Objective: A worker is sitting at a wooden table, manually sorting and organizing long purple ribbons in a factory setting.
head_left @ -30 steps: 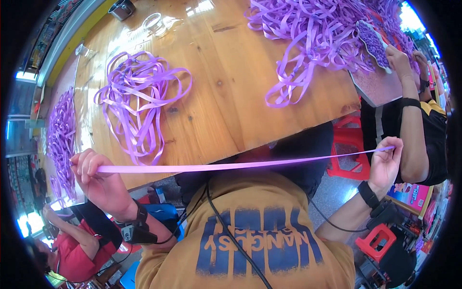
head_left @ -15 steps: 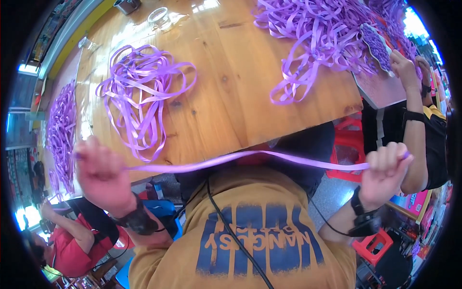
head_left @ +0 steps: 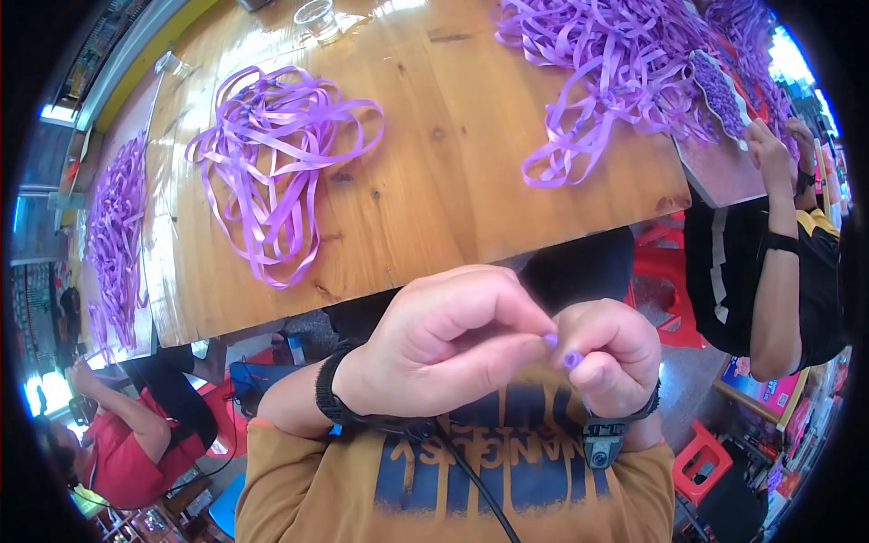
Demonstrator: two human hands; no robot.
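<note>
My left hand [head_left: 453,330] and my right hand [head_left: 620,344] meet in front of my chest, fingertips almost touching. Between my left thumb and forefinger a small purple tip of ribbon [head_left: 550,340] shows. My right thumb and forefinger pinch a small round purple end [head_left: 573,359], which looks ring-shaped or rolled. Most of this ribbon's length is hidden by the hands. Beyond them, on the wooden table [head_left: 407,208], lies a loose pile of purple ribbon loops [head_left: 281,163].
A larger heap of purple ribbons [head_left: 615,54] covers the far right of the table, beside a tray of small purple pieces [head_left: 717,95]. More ribbons [head_left: 118,235] hang at the left. A clear glass [head_left: 315,16] stands at the back. People sit on both sides, near red stools [head_left: 701,462].
My hands were wide apart with the purple ribbon stretched between them. Both have moved inward and now meet at the middle, bringing the ribbon's ends close together.
</note>
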